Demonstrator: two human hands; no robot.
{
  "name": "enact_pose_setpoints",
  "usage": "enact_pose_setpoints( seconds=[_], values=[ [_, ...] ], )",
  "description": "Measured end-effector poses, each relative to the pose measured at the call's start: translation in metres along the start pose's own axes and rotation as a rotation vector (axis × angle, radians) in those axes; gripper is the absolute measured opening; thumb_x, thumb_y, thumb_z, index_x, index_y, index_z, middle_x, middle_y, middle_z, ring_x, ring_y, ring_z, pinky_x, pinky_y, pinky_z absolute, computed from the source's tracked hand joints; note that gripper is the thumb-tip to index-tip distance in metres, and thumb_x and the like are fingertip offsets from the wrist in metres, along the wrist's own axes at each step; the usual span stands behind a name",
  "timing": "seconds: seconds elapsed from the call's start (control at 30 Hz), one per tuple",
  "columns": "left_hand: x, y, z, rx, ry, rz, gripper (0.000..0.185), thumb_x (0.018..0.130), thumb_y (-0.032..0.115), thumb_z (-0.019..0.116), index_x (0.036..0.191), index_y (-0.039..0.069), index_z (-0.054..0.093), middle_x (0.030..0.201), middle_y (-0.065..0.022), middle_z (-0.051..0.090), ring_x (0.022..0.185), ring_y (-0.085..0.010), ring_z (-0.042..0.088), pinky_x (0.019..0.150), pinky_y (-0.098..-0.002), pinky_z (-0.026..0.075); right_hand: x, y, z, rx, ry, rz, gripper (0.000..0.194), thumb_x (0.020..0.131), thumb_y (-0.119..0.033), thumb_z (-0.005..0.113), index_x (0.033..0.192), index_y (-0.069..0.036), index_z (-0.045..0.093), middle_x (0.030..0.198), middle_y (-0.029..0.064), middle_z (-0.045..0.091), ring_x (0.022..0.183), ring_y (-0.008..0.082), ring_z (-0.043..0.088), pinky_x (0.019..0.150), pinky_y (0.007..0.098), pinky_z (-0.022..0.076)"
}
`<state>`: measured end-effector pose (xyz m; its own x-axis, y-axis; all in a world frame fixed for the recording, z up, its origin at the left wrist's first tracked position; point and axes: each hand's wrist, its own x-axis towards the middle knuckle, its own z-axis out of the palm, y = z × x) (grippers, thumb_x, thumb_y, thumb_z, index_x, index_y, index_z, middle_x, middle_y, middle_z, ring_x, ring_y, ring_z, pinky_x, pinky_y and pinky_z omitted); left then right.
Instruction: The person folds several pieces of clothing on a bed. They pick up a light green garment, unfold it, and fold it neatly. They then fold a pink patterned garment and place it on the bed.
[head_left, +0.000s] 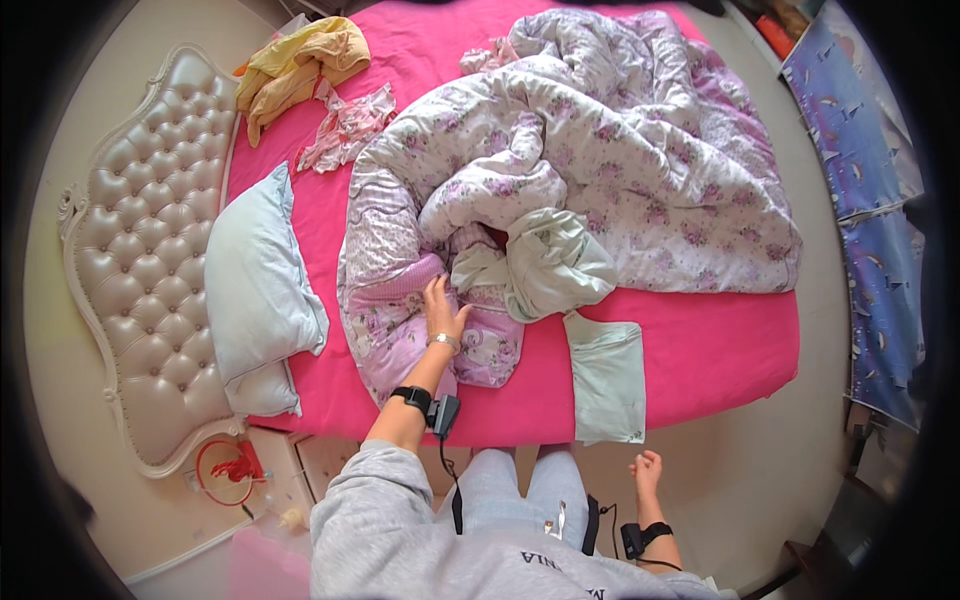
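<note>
My left hand (444, 309) lies on the purple and white floral quilt (637, 157), over its folded lilac edge, with thumb and fingers spread. Just right of that hand, a pale green cloth garment (559, 262) is bunched on the quilt. A flatter pale green piece of cloth (609, 379) hangs down at the near edge of the bed; whether it joins the bunched one I cannot tell. My right hand (646, 471) is off the bed, a little below the cloth's lower corner, with its fingers curled. Nothing is visible in it.
A pink sheet (712, 345) covers the bed. Light blue pillows (262, 277) rest beside the tufted headboard (142, 247). Farther back lie a yellow cloth (307, 67) and a pink patterned garment (349, 127). A white nightstand (281, 457) and a red hoop (201, 480) are at the lower left.
</note>
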<state>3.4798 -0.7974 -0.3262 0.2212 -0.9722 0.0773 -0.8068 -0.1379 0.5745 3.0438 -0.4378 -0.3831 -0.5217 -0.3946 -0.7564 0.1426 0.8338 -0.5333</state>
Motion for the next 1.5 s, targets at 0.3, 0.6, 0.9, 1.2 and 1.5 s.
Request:
enact_pose_setpoints(
  seconds=[0.3,0.6,0.9,1.2,1.5],
  values=[
    [-0.02,0.106,-0.003,-0.834,-0.716,0.069,0.019,0.076,0.007,0.066,0.095,0.005,0.063,0.084,-0.0066,0.065,0.076,-0.0185,0.06,0.069,-0.0318,0.049,-0.075,-0.125,0.138,0.319,-0.583,0.021,0.038,0.093,-0.035,0.051,0.111,-0.002,0.054,0.106,0.0173,0.06,0.091,0.0254,0.061,0.077,0.035,0.0518],
    [-0.2,0.085,-0.211,-0.544,-1.604,0.284,0.035,0.08,0.002,0.061,0.114,0.004,0.054,0.112,-0.011,0.055,0.106,-0.0207,0.052,0.093,-0.0315,0.04,-0.22,-0.376,0.14,0.864,-1.021,-0.54,0.05,0.086,-0.038,0.055,0.121,-0.003,0.047,0.108,0.0149,0.057,0.101,0.0316,0.055,0.085,0.0425,0.0463],
    [-0.115,0.093,-0.2,-1.438,-1.053,-0.129,0.06,0.093,0.047,0.043,0.138,0.008,0.032,0.137,-0.0058,0.04,0.126,-0.0225,0.038,0.104,-0.0375,0.032,-0.299,-0.395,0.118,-0.546,-0.349,-1.748,0.056,0.079,-0.022,0.065,0.128,-0.003,0.045,0.122,0.0159,0.053,0.108,0.0292,0.054,0.09,0.0348,0.0439],
    [-0.06,0.151,-0.285,-2.028,-0.928,-0.187,0.054,0.096,0.044,0.037,0.132,0.005,0.041,0.13,-0.0138,0.05,0.117,-0.03,0.05,0.101,-0.0455,0.038,-0.286,-0.326,0.115,-0.105,-0.893,-1.022,0.063,0.085,-0.021,0.064,0.139,-0.012,0.033,0.131,0.0059,0.046,0.114,0.0172,0.048,0.101,0.0349,0.0371],
    [-0.067,0.143,-0.333,-1.865,-0.955,-0.126,0.053,0.097,0.04,0.038,0.136,0.005,0.035,0.132,-0.0137,0.048,0.118,-0.0285,0.049,0.101,-0.0448,0.039,-0.254,-0.297,0.146,0.675,-1.321,-0.528,0.046,0.096,-0.042,0.03,0.131,-0.013,0.042,0.134,0.0052,0.045,0.127,0.0223,0.04,0.107,0.0371,0.03]
  ],
)
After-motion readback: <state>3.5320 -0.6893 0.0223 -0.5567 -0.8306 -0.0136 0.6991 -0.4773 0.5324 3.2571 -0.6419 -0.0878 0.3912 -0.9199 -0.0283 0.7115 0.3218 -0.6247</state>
